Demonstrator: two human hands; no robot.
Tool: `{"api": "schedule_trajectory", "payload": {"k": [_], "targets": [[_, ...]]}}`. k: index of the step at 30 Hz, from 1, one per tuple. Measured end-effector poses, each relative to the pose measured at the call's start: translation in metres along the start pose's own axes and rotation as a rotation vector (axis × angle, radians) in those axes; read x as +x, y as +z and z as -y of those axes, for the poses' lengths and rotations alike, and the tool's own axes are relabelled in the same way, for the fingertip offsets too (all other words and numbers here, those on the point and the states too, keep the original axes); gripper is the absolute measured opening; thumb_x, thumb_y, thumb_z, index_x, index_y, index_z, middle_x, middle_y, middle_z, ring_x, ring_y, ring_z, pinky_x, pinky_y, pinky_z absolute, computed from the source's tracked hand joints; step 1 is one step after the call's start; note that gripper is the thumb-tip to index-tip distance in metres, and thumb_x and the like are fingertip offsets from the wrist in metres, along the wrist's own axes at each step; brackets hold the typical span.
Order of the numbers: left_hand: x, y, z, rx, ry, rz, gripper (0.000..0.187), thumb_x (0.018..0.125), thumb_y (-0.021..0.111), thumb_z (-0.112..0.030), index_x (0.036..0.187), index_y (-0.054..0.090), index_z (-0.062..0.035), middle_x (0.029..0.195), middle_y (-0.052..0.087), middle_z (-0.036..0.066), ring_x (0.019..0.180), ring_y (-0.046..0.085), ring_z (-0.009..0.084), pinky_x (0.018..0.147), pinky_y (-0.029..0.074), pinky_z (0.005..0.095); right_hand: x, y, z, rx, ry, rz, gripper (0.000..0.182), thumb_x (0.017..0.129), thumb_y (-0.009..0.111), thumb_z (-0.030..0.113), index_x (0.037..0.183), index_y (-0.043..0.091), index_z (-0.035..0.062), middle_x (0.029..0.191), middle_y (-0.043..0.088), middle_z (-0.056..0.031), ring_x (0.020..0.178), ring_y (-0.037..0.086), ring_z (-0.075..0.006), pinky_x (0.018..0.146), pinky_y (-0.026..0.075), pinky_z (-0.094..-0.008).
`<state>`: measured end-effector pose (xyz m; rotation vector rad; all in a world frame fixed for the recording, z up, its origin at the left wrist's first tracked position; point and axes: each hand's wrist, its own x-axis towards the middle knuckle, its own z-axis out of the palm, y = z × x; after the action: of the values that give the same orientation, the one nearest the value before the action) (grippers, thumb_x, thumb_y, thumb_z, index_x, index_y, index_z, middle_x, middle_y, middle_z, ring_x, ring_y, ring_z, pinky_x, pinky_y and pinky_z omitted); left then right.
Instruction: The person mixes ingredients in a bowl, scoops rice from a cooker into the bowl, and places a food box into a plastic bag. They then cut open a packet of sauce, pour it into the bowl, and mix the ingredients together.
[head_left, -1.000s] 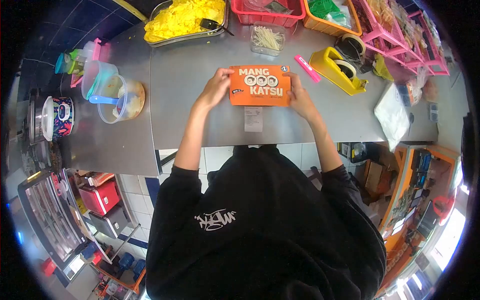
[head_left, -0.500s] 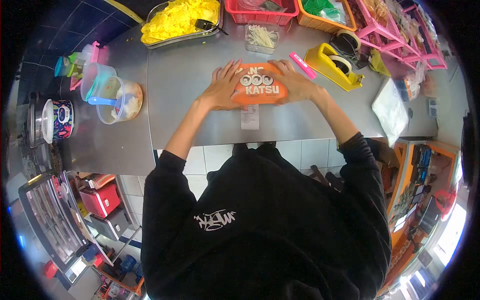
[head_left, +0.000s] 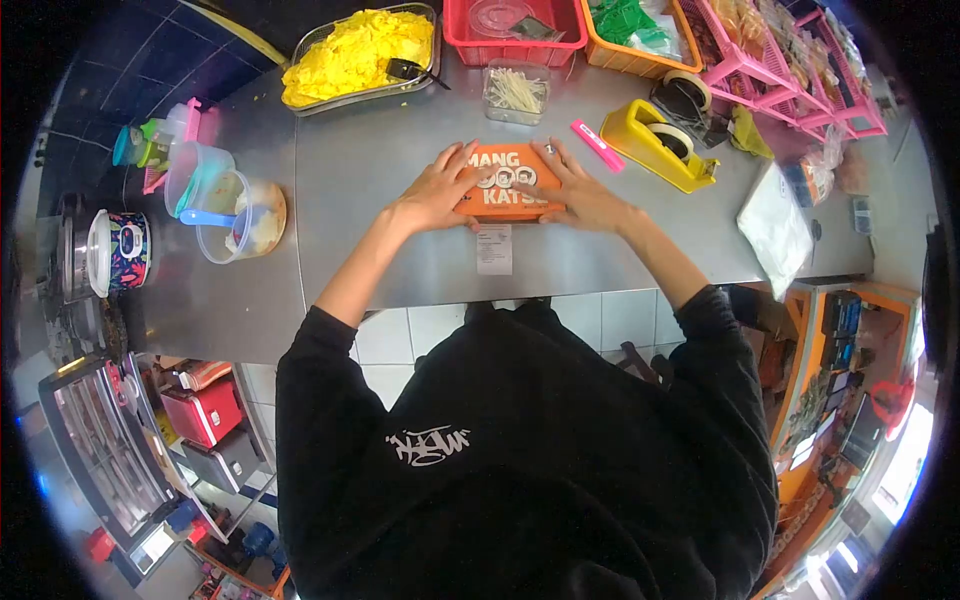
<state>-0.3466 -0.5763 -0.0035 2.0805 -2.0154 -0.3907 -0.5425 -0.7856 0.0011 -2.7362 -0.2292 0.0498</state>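
An orange cardboard food box [head_left: 502, 207] with "MANG" and "KATSU" lettering lies on the steel counter in front of me. My left hand [head_left: 438, 190] grips its left side, with fingertips at the upper corner. My right hand [head_left: 588, 192] is closed around the right side, its thumb lying across the top face. The lid looks closed, but the far corners are partly under my fingers. A printed paper receipt [head_left: 494, 250] sticks out at the box's near edge, lying on the counter.
Behind the box stand a clear tub of toothpicks [head_left: 516, 92], a pink marker [head_left: 597, 146] and a yellow tape dispenser [head_left: 655, 145]. A metal tray [head_left: 437, 72] of yellow food, red basket [head_left: 515, 50] and orange basket [head_left: 640, 68] line the back. Plastic tubs [head_left: 240, 222] stand left; white plastic bags [head_left: 776, 230] lie right.
The box sits flatter and shows more of its printed top. My right hand's fingers have shifted along its right side. The view has tilted slightly, moving the counter down.
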Motion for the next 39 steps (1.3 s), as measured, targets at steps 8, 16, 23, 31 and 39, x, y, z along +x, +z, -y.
{"api": "schedule_trajectory", "payload": {"k": [8,16,23,31,39], "targets": [[-0.004,0.012,-0.027,0.103,-0.104,-0.091,0.095,0.061,0.078,-0.046,0.141,0.03,-0.0245,0.148,0.009,0.021,0.135,0.013,0.0429,0.098,0.033,0.0567,-0.021,0.025,0.011,-0.241,0.077,-0.208,0.059,0.084,0.059,0.03,0.138,0.039,0.0198,0.146,0.027,-0.0161,0.135,0.023,-0.0376,0.103,0.029,-0.0536],[0.004,0.019,-0.069,0.127,-0.389,-0.132,0.081,0.067,0.075,-0.041,0.135,0.039,-0.0165,0.143,0.015,0.025,0.132,0.013,0.0501,0.089,0.042,0.0568,-0.155,-0.078,-0.138,0.024,0.782,-0.778,0.026,0.083,0.053,0.011,0.108,0.059,0.0036,0.107,0.06,-0.0149,0.095,0.055,-0.0298,0.08,0.044,-0.0377],[0.004,0.031,-0.077,0.099,-0.426,-0.319,0.077,0.07,0.072,-0.045,0.132,0.042,-0.0116,0.139,0.021,0.027,0.129,0.019,0.05,0.089,0.042,0.0565,-0.173,-0.1,-0.162,1.013,0.873,-0.288,0.024,0.086,0.061,0.025,0.098,0.064,0.0047,0.111,0.058,-0.0091,0.096,0.059,-0.0213,0.079,0.054,-0.0393],[0.005,0.043,-0.09,0.155,-0.553,-0.382,0.076,0.072,0.071,-0.046,0.133,0.041,-0.0112,0.141,0.015,0.028,0.129,0.015,0.0532,0.085,0.043,0.0597,-0.219,-0.055,-0.163,1.023,0.863,-0.653,0.013,0.08,0.064,0.011,0.082,0.061,-0.0018,0.111,0.058,-0.0154,0.092,0.062,-0.0239,0.078,0.055,-0.0393],[0.005,0.044,-0.09,0.115,-0.558,-0.44,0.075,0.072,0.071,-0.045,0.132,0.041,-0.0089,0.137,0.018,0.03,0.126,0.018,0.0554,0.093,0.036,0.0609,-0.22,-0.003,-0.129,0.524,1.204,-1.009,0.015,0.083,0.065,0.016,0.084,0.069,0.0012,0.067,0.062,-0.005,0.055,0.056,-0.0101,0.048,0.048,-0.0253]]}}
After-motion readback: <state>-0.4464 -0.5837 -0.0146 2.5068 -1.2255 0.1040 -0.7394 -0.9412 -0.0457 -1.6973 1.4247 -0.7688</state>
